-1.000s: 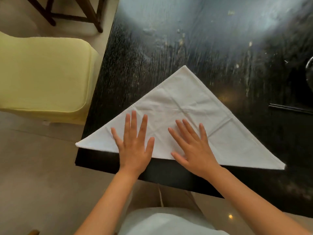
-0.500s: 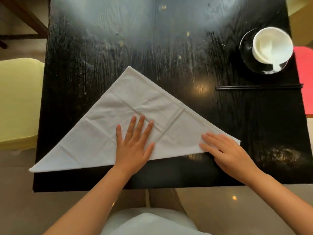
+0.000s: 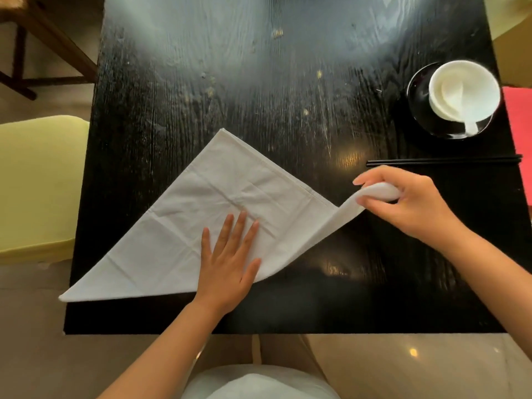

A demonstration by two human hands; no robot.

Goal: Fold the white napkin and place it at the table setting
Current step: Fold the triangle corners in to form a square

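The white napkin (image 3: 218,208) lies folded into a triangle on the black table (image 3: 259,82), its long edge along the near side. My left hand (image 3: 230,260) presses flat on the middle of that edge, fingers spread. My right hand (image 3: 411,203) pinches the napkin's right corner and holds it lifted off the table, curled over toward the left. The table setting sits at the far right: a white bowl (image 3: 463,90) with a white spoon on a black saucer (image 3: 417,93), and black chopsticks (image 3: 443,161) lying crosswise just beyond my right hand.
A yellow chair (image 3: 37,185) stands left of the table. A red seat (image 3: 521,133) shows at the right edge. Wooden chair legs (image 3: 43,47) are at the far left. The napkin's left tip (image 3: 64,296) reaches the table's near left corner.
My right hand has gripped the napkin's right corner and raised it off the table, folding it leftward. My left hand stays pressed on the cloth. The view shifted slightly.
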